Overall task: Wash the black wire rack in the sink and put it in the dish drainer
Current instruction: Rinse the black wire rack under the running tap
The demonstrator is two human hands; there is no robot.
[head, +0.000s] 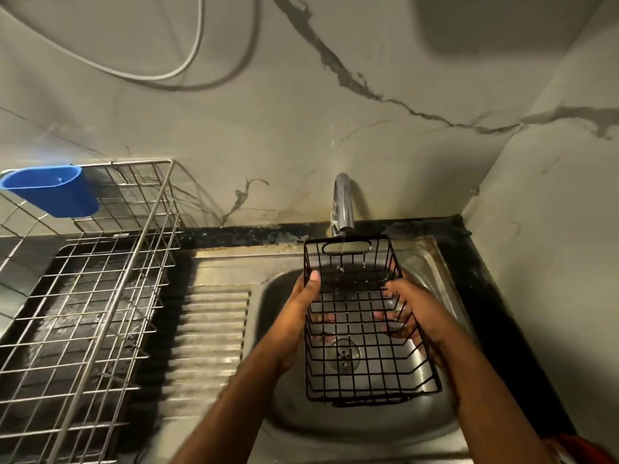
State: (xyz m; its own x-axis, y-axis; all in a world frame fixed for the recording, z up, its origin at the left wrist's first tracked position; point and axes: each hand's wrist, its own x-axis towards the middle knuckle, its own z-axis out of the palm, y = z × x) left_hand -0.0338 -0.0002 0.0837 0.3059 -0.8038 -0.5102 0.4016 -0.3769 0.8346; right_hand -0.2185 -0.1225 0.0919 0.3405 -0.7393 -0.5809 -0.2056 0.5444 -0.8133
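Over the sink (425, 259), both hands — left hand (299, 316), right hand (413, 313) — grip the black wire rack (365, 356).

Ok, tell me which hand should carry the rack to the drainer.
Probably the left hand: it grips the black wire rack on the side facing the dish drainer. The right hand would reach across.

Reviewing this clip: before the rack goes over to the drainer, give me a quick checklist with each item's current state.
1. Black wire basket-shaped rack gripped by left hand and right hand: ok.
2. Thin stream from chrome tap falls into the rack: ok.
3. Rack is over the steel sink basin: ok.
4. Rinsed all over: cannot tell.
5. Silver wire dish drainer has free space: ok.
6. Blue plastic cup hangs at the drainer's far rim, off the path: ok.
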